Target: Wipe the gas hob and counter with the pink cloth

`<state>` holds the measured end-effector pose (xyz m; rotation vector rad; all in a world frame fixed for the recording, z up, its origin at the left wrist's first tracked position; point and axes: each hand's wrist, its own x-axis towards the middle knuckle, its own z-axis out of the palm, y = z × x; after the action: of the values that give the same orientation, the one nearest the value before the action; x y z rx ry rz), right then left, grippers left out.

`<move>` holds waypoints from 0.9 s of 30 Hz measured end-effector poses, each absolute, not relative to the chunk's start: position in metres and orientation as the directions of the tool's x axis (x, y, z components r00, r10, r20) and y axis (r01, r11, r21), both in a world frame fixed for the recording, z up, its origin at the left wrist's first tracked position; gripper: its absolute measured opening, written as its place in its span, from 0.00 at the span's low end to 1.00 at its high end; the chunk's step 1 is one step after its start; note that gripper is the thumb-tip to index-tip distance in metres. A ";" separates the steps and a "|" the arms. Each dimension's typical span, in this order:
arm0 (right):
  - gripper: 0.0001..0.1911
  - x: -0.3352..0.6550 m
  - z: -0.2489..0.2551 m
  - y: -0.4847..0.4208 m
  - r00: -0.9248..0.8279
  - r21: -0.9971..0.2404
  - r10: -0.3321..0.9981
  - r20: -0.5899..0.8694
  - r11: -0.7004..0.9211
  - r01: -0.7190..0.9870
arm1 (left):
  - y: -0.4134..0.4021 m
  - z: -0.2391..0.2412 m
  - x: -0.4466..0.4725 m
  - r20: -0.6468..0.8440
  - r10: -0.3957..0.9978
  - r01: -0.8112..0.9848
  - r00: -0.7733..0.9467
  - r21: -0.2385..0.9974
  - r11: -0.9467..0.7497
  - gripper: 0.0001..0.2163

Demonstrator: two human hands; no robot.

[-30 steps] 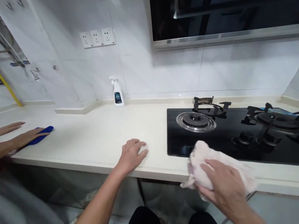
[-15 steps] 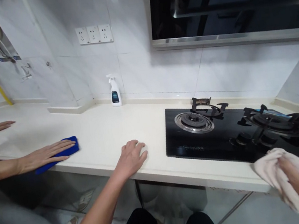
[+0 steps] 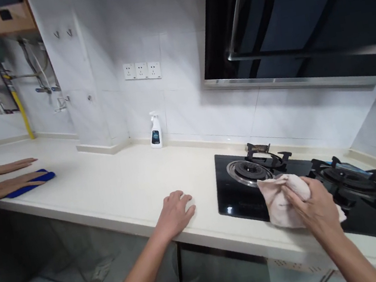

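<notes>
My right hand [image 3: 316,206] presses a crumpled pale pink cloth [image 3: 282,202] onto the black glass gas hob [image 3: 236,202], between the two burners and close to the front. The cloth covers part of the hob's middle. My left hand [image 3: 176,214] rests on the cream countertop [image 3: 110,185] near its front edge, holding nothing, a little left of the hob. Further left, a co-worker's hand [image 3: 14,185] lies on a blue cloth [image 3: 43,177], and their other hand [image 3: 11,166] lies flat on the counter.
A white spray bottle [image 3: 154,132] stands against the tiled wall behind the counter, below a row of wall sockets [image 3: 142,70]. A black range hood [image 3: 296,16] hangs above the hob. A yellow pipe [image 3: 20,107] runs down the back left wall.
My right hand and its cloth have moved left and back, from the hob's front right edge onto the glass. The co-worker's blue cloth has slid left. My left hand stays in place.
</notes>
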<state>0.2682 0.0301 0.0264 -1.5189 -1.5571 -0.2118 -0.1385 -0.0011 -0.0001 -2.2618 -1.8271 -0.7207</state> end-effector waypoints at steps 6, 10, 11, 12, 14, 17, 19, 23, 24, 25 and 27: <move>0.31 0.282 -0.002 0.066 -0.098 -0.245 0.924 0.370 0.199 0.949 | -0.002 -0.002 -0.137 0.461 0.875 0.959 0.148 0.148 -0.240 0.15; 0.34 0.255 0.007 0.069 -0.023 -0.201 0.971 0.236 0.072 0.977 | -0.004 0.000 -0.135 0.456 0.876 0.962 0.154 0.134 -0.238 0.16; 0.33 0.243 0.011 0.069 -0.056 -0.202 0.971 0.231 0.104 0.974 | -0.004 0.001 -0.135 0.456 0.877 0.962 0.155 0.133 -0.239 0.16; 0.31 0.231 0.015 0.067 -0.117 -0.206 0.964 0.240 0.169 0.964 | -0.005 0.002 -0.134 0.454 0.877 0.962 0.156 0.132 -0.240 0.16; 0.24 0.205 0.020 0.065 -0.277 -0.216 0.917 0.289 0.344 0.914 | -0.006 0.003 -0.134 0.449 0.879 0.963 0.160 0.127 -0.240 0.16; 0.14 0.171 0.016 0.068 -0.458 -0.237 0.802 0.383 0.564 0.791 | -0.008 0.004 -0.133 0.443 0.882 0.967 0.158 0.113 -0.230 0.15; 0.10 0.155 0.012 0.078 -0.486 -0.263 0.768 0.417 0.614 0.744 | -0.008 0.004 -0.133 0.440 0.884 0.968 0.155 0.110 -0.224 0.14; 0.05 0.129 0.006 0.114 -0.435 -0.298 0.777 0.455 0.593 0.748 | -0.010 0.004 -0.132 0.439 0.887 0.965 0.145 0.136 -0.225 0.14; 0.05 0.122 0.006 0.125 -0.424 -0.302 0.776 0.466 0.590 0.749 | -0.010 0.004 -0.132 0.442 0.886 0.963 0.140 0.146 -0.225 0.13; 0.05 0.116 0.006 0.136 -0.414 -0.308 0.777 0.475 0.587 0.749 | -0.010 0.003 -0.132 0.446 0.885 0.962 0.135 0.156 -0.225 0.13; 0.07 0.103 0.008 0.159 -0.388 -0.332 0.781 0.489 0.578 0.745 | -0.010 0.002 -0.133 0.457 0.880 0.957 0.131 0.173 -0.232 0.13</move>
<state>0.1030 0.1586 0.0081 -1.2107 -2.2000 0.0766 -0.1327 -0.0103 0.0021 -2.2347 -1.8370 -0.7142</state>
